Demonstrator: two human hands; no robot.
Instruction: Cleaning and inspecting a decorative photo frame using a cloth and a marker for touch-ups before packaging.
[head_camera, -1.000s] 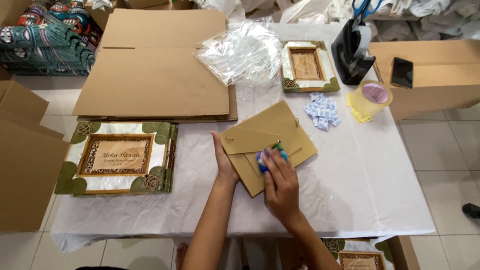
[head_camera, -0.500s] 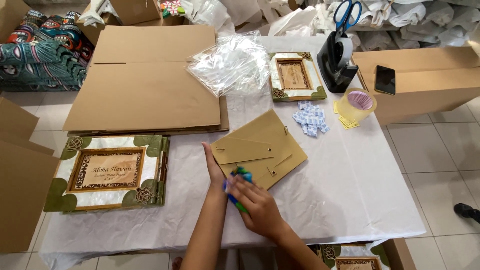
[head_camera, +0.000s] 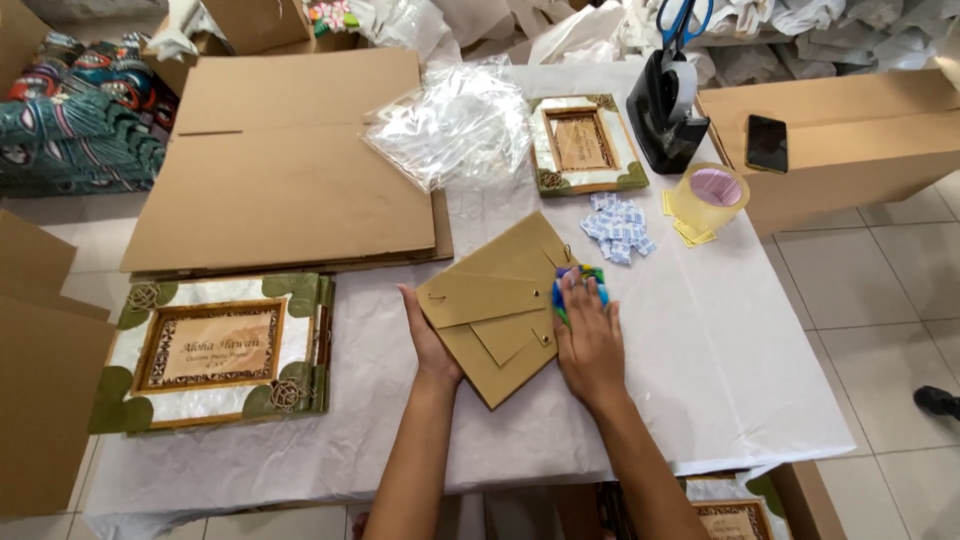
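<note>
Left hand is lying open and flat, steadying the left edge of the brown frame back face-down mid-table; right hand is pressing a blue-green cloth on its right edge, fingers curled over it; cloth mostly hidden under the fingers; frame front not visible; another frame is cut off at the bottom edge.

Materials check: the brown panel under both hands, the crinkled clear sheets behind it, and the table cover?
Brown panel: looks like matte cardboard or fibreboard, flat tan surface with small metal clips. Clear sheets: thin glossy plastic film, see-through with bright glare and creases. Table cover: white, wrinkled, probably paper or thin plastic; can't tell which.
</note>
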